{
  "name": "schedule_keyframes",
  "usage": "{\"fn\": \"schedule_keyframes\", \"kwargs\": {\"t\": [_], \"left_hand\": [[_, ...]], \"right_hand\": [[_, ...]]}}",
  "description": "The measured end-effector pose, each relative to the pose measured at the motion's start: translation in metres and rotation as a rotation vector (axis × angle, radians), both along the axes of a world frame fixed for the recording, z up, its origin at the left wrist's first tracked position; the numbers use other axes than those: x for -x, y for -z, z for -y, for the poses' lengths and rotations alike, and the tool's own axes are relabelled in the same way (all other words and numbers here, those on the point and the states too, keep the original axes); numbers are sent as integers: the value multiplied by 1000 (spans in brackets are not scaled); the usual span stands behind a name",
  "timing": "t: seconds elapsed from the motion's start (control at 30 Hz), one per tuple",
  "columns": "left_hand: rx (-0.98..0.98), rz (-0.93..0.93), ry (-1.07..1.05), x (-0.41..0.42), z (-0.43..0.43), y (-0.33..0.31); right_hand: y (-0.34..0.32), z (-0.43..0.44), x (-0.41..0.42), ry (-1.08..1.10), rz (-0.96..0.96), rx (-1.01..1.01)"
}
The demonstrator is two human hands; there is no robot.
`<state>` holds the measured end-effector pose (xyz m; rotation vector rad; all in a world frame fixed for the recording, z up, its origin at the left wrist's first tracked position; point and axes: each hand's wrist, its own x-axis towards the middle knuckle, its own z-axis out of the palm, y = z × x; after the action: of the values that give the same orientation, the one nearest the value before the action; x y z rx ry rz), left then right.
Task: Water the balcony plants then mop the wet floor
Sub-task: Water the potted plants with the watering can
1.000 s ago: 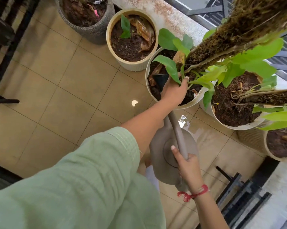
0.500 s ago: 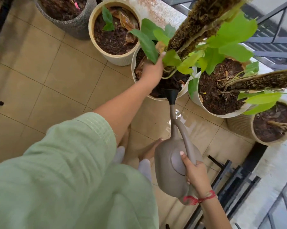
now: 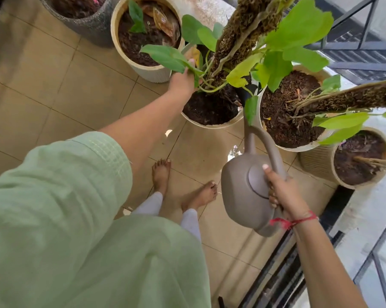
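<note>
Taupe plastic watering can (image 3: 243,196) hangs from my right hand (image 3: 285,194), fingers curled round its handle, its spout (image 3: 251,141) pointing away from me toward the right rim of the middle pot (image 3: 209,125), where my left hand (image 3: 183,82), nearer that soil, grips the leaves (image 3: 165,56) aside.

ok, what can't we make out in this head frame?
Head view: spout end of the taupe plastic watering can, mostly behind a small hanging green leaf; pouring unclear.
Head view: left hand grip, fingers under a broad green leaf.
Head view: dark grey speckled pot, cut off by top edge.
</note>
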<state>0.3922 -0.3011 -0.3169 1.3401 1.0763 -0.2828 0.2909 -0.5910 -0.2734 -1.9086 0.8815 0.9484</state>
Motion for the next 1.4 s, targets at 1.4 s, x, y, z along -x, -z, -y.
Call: {"fn": "schedule_keyframes", "kwargs": {"t": [1.4], "left_hand": [[-602,44,1119,49,72,-48]], "right_hand": [[-25,-52,30,-243,-14,-37]]}}
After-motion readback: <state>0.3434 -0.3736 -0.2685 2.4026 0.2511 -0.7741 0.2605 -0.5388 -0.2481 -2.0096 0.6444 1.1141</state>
